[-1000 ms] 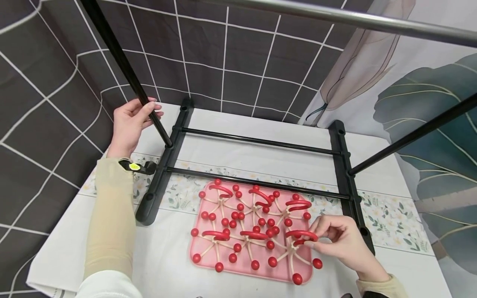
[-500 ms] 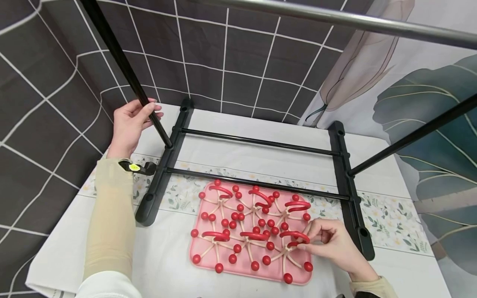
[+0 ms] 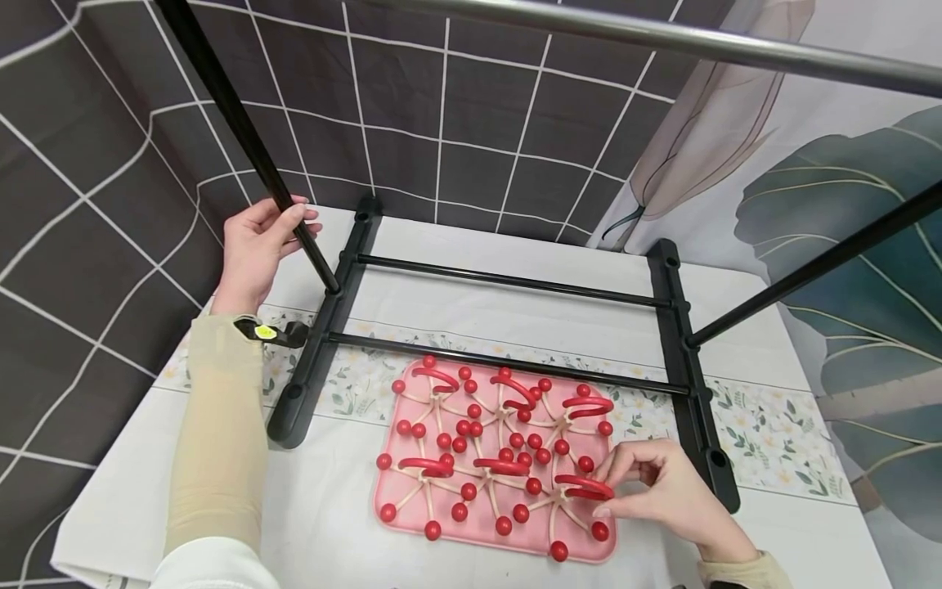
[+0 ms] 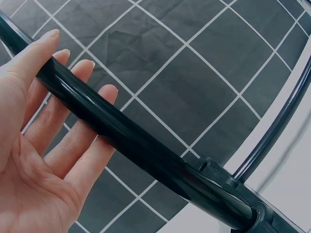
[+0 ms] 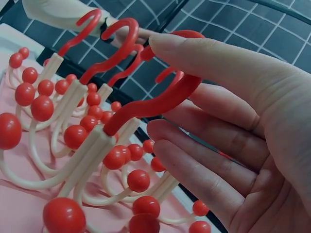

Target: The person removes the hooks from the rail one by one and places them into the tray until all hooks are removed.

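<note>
My left hand [image 3: 250, 245] holds the left black upright pole [image 3: 243, 131] of a rack. In the left wrist view the thumb lies across the pole's front, with the fingers behind it. At the front right corner of a pink tray [image 3: 478, 532], my right hand [image 3: 662, 491] holds a hanging hook [image 5: 155, 104] by its red top, between thumb and forefinger. Below that red hook, cream prongs with red ball tips [image 3: 559, 550] spread over the tray. More such hanging hooks [image 3: 500, 466] sit upright on the tray in two rows.
The rack's left foot [image 3: 316, 343] and right foot [image 3: 688, 360] stand on the table, joined by black crossbars [image 3: 508, 280]. A metal rail [image 3: 662, 34] runs overhead. Behind hang a dark checked cloth [image 3: 478, 123] and a leaf-patterned curtain [image 3: 846, 245].
My right hand has shifted the front right hanging hook leftward, then turned it slightly, bringing its ball tips in over the tray. The left hand stays on the pole.
</note>
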Available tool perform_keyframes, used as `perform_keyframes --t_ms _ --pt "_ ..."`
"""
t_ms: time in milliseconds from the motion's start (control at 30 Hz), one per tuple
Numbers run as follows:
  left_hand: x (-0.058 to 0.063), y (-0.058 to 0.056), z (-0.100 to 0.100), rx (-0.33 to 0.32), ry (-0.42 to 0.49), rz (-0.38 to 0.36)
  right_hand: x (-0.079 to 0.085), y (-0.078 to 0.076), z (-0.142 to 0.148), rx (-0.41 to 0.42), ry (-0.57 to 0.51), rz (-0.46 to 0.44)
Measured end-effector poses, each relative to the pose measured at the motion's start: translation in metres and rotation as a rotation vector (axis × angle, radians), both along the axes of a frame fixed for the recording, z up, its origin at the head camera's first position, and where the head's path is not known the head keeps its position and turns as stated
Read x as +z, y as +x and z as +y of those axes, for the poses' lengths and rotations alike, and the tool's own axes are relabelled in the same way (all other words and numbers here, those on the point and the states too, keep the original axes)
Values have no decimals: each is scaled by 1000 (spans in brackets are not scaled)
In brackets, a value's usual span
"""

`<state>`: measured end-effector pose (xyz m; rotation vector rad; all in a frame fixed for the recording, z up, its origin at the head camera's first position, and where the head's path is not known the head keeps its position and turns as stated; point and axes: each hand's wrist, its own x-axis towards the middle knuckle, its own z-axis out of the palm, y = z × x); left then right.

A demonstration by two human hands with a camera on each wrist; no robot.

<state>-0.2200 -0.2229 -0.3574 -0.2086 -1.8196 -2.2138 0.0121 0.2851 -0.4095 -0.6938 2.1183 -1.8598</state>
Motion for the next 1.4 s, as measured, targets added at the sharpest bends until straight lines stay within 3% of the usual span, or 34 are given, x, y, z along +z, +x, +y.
perform_keyframes --t_ms 300,533,700,900,1000,1200,1400 --pt "1 1 0 -3 6 2 12 -4 5 22 -62 81" --pt "2 2 0 1 -5 -3 28 -16 16 -2 -230 217" --pt "1 2 1 -1 2 -9 44 -25 24 -88 -308 292" --pt "1 1 1 -4 8 -6 57 -32 39 -339 -341 406" --pt "1 2 0 0 9 -7 58 -35 50 -524 -203 483" --pt "0 1 0 3 5 -1 56 -37 71 -834 321 542" --pt "0 1 1 1 20 0 50 -41 91 -1049 530 558"
